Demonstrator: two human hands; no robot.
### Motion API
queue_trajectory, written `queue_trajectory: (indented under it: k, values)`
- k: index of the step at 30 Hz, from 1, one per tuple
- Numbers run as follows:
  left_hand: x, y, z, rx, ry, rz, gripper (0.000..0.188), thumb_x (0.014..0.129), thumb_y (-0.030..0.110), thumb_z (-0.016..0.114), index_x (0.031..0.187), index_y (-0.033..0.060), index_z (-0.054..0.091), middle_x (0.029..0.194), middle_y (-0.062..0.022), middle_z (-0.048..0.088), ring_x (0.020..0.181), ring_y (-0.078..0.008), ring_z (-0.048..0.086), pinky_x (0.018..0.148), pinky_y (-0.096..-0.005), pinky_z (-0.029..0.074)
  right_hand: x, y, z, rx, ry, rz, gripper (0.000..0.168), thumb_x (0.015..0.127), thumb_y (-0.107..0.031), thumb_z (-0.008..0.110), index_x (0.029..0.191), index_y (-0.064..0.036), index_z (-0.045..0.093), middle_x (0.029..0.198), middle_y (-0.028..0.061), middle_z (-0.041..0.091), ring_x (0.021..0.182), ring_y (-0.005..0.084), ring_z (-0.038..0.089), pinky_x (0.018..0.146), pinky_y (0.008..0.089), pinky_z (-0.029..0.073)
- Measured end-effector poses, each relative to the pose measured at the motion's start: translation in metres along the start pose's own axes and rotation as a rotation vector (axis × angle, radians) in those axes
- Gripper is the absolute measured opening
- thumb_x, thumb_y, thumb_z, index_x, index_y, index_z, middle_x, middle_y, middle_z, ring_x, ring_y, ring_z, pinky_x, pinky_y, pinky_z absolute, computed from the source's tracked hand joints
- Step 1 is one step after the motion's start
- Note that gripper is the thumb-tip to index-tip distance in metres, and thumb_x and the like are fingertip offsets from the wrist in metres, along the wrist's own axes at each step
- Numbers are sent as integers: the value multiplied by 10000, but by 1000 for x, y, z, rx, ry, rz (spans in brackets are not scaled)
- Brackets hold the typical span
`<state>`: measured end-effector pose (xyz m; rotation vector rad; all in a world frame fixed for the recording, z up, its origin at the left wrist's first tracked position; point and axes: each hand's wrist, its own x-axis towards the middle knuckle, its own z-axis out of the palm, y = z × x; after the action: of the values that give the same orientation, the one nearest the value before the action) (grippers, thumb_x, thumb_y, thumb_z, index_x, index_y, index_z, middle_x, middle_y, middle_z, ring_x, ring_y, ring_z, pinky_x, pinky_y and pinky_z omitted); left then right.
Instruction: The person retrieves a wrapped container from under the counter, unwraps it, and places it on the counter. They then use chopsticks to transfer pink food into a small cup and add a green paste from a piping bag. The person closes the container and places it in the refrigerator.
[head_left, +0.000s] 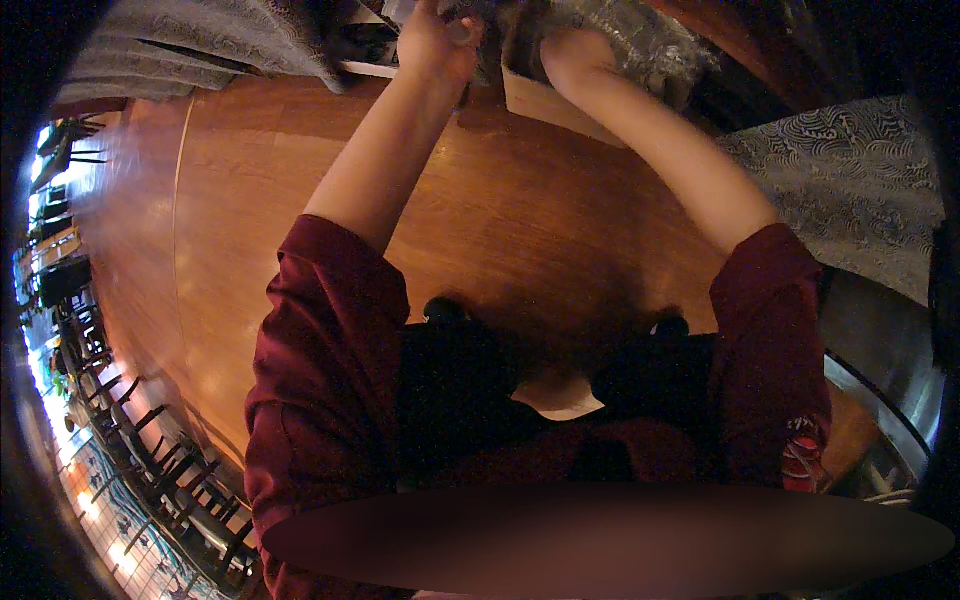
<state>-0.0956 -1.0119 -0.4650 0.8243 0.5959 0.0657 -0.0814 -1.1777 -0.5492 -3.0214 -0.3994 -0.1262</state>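
Note:
My left hand (439, 45) is at the top edge of the head view, beside a dark, cluttered opening under a patterned cloth (225, 34). Its fingers are partly cut off, so what it may hold is unclear. To its right, my right hand (577, 60) reaches into a cardboard box (559, 109), the fingers bent down and blurred. Crumpled clear plastic (664, 49) lies in and around that box, touching or close to my right hand. Whether the fingers grip the plastic or anything else is hidden.
Below my arms is a wood-look floor (292, 180). At right hangs a wave-patterned cloth (847, 172), with a dark curved metal surface (877, 330) below it. Several dark chairs (172, 480) line the far left. A pale edge (367, 69) borders the opening near my left hand.

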Motion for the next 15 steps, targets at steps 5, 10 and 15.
queue_trajectory:
  k: [5,10,15]
  values:
    - [38,2,-46,38,-221,-135,472,1007,272,421,1441,100,352,1347,-82,453,626,-141,410,605,-334,408,-10,-9,-48,-40,-116,-104,219,854,-145,493,940,-37,663,940,168,681,831,341,670,715,474,539]
    - [-2,12,-24,85,-237,-235,463,1001,319,434,1388,64,422,1227,-120,513,600,-158,430,591,-309,402,-13,26,-88,351,-317,-121,188,820,-247,630,898,-79,598,819,115,655,689,265,645,619,420,513]
    - [10,-6,-15,4,-119,-101,490,1011,280,403,1446,74,312,1252,-122,488,587,-168,407,557,-304,397,-13,32,-123,595,-493,101,220,912,-235,608,984,-27,610,863,101,639,693,218,597,623,369,492]
